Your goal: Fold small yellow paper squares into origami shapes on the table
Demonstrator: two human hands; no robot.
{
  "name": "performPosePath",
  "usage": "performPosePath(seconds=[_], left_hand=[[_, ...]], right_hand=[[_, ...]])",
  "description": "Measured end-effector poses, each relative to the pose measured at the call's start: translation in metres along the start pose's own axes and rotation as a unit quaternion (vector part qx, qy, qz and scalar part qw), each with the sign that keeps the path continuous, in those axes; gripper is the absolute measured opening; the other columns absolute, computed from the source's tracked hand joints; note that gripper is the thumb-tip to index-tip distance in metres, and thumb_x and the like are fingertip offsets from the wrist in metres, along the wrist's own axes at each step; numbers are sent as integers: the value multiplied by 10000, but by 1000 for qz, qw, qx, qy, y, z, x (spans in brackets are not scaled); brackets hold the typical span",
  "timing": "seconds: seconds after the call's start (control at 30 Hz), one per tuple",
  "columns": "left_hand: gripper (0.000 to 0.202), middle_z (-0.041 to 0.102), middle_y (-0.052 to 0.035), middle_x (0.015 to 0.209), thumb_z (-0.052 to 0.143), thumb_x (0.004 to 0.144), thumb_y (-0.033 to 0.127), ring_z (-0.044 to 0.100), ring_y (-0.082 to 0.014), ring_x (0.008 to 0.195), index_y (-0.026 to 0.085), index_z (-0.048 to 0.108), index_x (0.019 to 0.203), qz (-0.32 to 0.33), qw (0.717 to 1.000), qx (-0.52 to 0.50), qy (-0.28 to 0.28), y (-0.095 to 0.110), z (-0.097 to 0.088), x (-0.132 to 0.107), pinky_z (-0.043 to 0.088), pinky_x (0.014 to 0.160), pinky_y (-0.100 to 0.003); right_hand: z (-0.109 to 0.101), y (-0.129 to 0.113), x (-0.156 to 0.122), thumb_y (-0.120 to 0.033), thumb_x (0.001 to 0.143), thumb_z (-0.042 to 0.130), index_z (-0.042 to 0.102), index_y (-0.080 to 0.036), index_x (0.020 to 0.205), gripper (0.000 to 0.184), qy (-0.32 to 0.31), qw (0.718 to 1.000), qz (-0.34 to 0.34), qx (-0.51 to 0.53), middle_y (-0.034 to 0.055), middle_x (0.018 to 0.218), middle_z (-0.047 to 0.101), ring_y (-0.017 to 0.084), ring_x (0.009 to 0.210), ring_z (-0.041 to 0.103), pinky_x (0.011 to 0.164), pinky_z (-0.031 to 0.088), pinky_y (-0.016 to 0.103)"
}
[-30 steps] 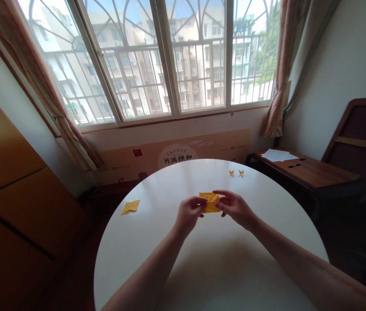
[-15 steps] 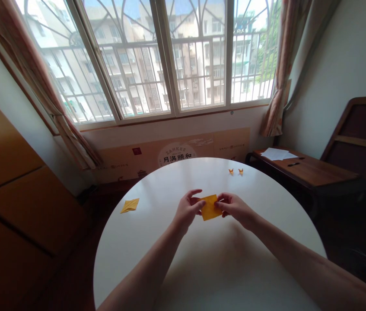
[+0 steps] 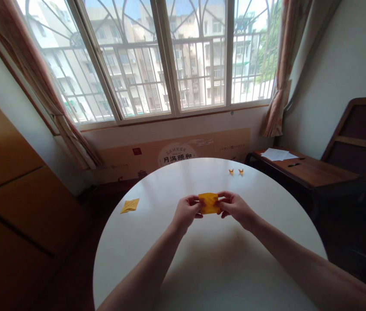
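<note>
A small folded piece of orange paper [image 3: 209, 203] is held above the round white table [image 3: 208, 268], near its middle. My left hand [image 3: 186, 212] pinches the paper's left edge with curled fingers. My right hand [image 3: 234, 208] pinches its right edge, fingers also closed. The paper lies roughly level between the two hands.
A loose orange sheet [image 3: 130, 205] lies at the table's left edge. Two tiny folded orange figures [image 3: 236, 172] stand at the far right of the table. A wooden side table [image 3: 312, 172] with white papers [image 3: 277, 154] is at the right, a wooden cabinet [image 3: 11, 203] at the left.
The paper was tilted with a corner pointing down half a second ago; now it is turned level. My left fingers, spread then, have closed onto its left edge.
</note>
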State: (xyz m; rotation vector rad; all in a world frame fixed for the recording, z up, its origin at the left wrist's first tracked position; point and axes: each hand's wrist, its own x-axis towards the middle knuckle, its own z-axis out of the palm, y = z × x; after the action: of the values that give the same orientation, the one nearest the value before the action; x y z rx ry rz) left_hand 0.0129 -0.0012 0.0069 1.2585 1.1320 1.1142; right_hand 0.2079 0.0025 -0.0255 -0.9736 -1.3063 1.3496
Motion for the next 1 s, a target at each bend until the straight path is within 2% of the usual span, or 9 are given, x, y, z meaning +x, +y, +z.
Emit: performPosePath(seconds=[0.13, 0.27, 0.43, 0.53, 0.63, 0.77, 1.0], left_hand=[[180, 741, -78, 784, 697, 663, 167, 698, -186, 689, 120, 721, 835, 5, 1000, -3, 7, 1, 1, 0, 565, 514, -236], [150, 731, -69, 755, 632, 633, 110, 696, -182, 684, 118, 732, 745, 7, 1000, -2, 4, 1, 1, 0, 575, 526, -239], [128, 722, -65, 747, 627, 634, 119, 691, -180, 683, 120, 721, 720, 10, 1000, -2, 6, 1, 0, 1, 572, 518, -237], [196, 735, -73, 795, 673, 671, 171, 697, -184, 702, 124, 728, 853, 9, 1000, -2, 1, 3, -1, 0, 568, 519, -236], [293, 745, -99, 828, 720, 727, 299, 697, -186, 694, 118, 717, 957, 5, 1000, 1, -11, 3, -3, -1, 556, 509, -236], [360, 740, -130, 824, 729, 753, 428, 691, -191, 684, 99, 706, 897, -6, 1000, 13, -23, -1, -5, -1, 546, 502, -237], [358, 718, -116, 782, 716, 763, 455, 663, -177, 660, 104, 686, 832, -16, 999, 30, -27, -3, -6, 0, 536, 483, -233]], right_hand=[[1, 0, 0, -310, 722, 713, 678, -166, 970, 290, 6, 1000, 3, 9, 32, 762, 727, 139, 567, 647, 517, 522, 258], [1, -1, 0, -251, 689, 669, 677, -165, 881, 210, 14, 1000, 5, 21, 17, 701, 707, 136, 555, 641, 512, 515, 248], [1, -1, 0, -259, 683, 676, 660, -176, 846, 183, 10, 1000, 2, 30, 15, 762, 701, 146, 617, 656, 521, 514, 243], [1, -1, 0, -304, 712, 704, 663, -181, 911, 238, 3, 1000, 1, 25, 21, 804, 703, 144, 629, 653, 525, 513, 244], [0, -1, 0, -381, 755, 719, 668, -179, 988, 312, -10, 1000, 4, 12, 36, 839, 706, 143, 643, 647, 522, 507, 239], [0, -2, -1, -465, 778, 716, 690, -149, 931, 352, -27, 999, 13, -11, 53, 817, 694, 145, 641, 629, 506, 495, 235], [1, -4, -3, -584, 795, 673, 675, -143, 910, 456, -40, 998, 27, -44, 39, 749, 661, 137, 621, 605, 482, 465, 215]])
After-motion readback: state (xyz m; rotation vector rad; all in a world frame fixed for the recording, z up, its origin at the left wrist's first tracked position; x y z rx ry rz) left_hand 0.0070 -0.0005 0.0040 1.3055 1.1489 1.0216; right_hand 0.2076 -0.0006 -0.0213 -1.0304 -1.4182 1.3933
